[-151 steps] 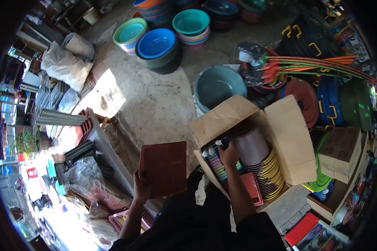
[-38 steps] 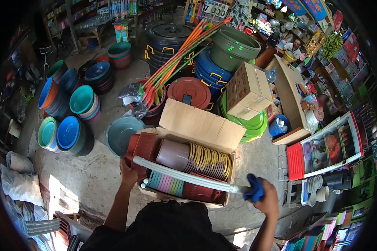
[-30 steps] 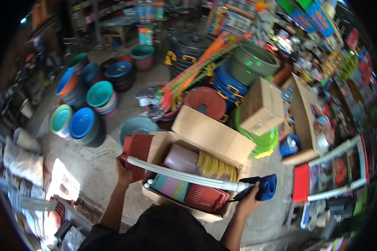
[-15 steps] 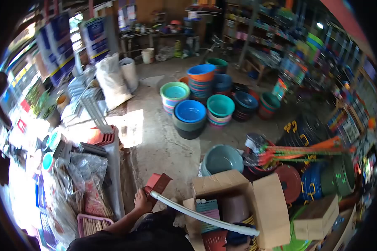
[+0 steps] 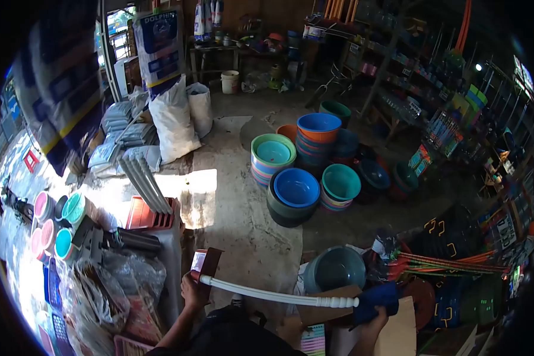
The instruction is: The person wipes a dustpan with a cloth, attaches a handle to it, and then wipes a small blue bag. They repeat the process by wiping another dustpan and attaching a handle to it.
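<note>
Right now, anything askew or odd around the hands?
Nothing damaged or spilled. The white pipe spans both hands: left hand also grips red-brown trays, right hand its blue end.

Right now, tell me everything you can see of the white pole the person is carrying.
The white pole is a long, slim, pale tube, plastic by its look, lying nearly level across the bottom of the view with a slight bend. Its left tip, capped, lies against a reddish-brown tray gripped by the left hand. Near its right end it looks ribbed and joins a blue head, where the right hand grips it. It hangs above the cardboard box and touches nothing else.
</note>
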### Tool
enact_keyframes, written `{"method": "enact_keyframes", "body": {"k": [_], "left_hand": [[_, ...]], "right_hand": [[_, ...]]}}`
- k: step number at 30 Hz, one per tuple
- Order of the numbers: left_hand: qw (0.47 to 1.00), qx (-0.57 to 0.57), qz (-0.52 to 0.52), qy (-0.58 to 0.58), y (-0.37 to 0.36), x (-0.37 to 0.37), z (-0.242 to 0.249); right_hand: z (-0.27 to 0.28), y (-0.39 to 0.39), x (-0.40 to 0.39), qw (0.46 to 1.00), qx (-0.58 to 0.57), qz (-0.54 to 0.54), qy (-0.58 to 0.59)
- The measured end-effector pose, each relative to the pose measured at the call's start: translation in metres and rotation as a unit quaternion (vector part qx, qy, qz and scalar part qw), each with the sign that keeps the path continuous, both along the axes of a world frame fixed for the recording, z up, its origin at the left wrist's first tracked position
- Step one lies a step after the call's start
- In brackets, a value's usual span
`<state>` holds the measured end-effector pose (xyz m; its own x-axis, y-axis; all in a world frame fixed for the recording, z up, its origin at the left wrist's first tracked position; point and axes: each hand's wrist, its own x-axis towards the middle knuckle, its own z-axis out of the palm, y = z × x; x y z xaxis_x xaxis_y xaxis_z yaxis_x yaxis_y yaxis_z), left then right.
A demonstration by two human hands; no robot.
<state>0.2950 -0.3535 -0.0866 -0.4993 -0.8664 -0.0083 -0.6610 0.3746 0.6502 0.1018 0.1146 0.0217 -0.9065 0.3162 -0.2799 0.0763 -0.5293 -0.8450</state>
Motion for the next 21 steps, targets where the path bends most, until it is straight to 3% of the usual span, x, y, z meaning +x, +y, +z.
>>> {"method": "enact_keyframes", "body": {"k": [2, 4, 5, 6, 8, 10, 12, 13, 16, 18, 20, 21], "left_hand": [[1.000, -0.015, 0.002, 0.005, -0.034, -0.023, -0.005], [1.000, -0.009, 0.001, 0.015, -0.063, -0.043, 0.003], [1.000, -0.009, 0.004, 0.015, -0.077, -0.053, 0.009], [1.000, -0.013, 0.004, 0.012, -0.092, -0.061, 0.008], [1.000, -0.016, 0.010, 0.011, -0.122, -0.075, 0.007], [1.000, -0.009, 0.026, 0.002, -0.145, -0.090, 0.008], [0.999, 0.003, 0.045, -0.010, -0.161, -0.105, 0.007], [0.998, 0.019, 0.057, -0.015, -0.167, -0.113, 0.005], [0.994, 0.048, 0.097, -0.031, -0.188, -0.141, -0.004], [0.984, 0.091, 0.138, -0.061, -0.207, -0.162, -0.013], [0.982, 0.087, 0.159, -0.062, -0.227, -0.188, -0.021], [0.977, 0.098, 0.174, -0.070, -0.239, -0.204, -0.024]], "right_hand": [[0.012, -0.053, -0.036, 0.998, -0.034, 0.041, -0.014], [0.024, -0.112, -0.059, 0.992, 0.113, 0.038, -0.053], [0.004, -0.121, -0.074, 0.979, 0.188, 0.080, -0.010], [-0.002, -0.135, -0.086, 0.980, 0.181, 0.085, -0.010], [-0.014, -0.165, -0.113, 0.938, 0.332, 0.097, 0.025], [-0.006, -0.200, -0.134, 0.943, 0.322, 0.085, 0.008], [-0.007, -0.235, -0.157, 0.974, 0.211, -0.011, -0.077], [-0.020, -0.244, -0.172, 0.963, 0.263, 0.003, -0.064], [-0.049, -0.290, -0.217, 0.952, 0.271, 0.037, -0.135], [-0.088, -0.314, -0.263, 0.953, 0.273, 0.055, -0.116], [-0.113, -0.346, -0.312, 0.974, 0.181, 0.054, -0.124], [-0.131, -0.356, -0.332, 0.913, 0.336, 0.155, -0.173]]}}
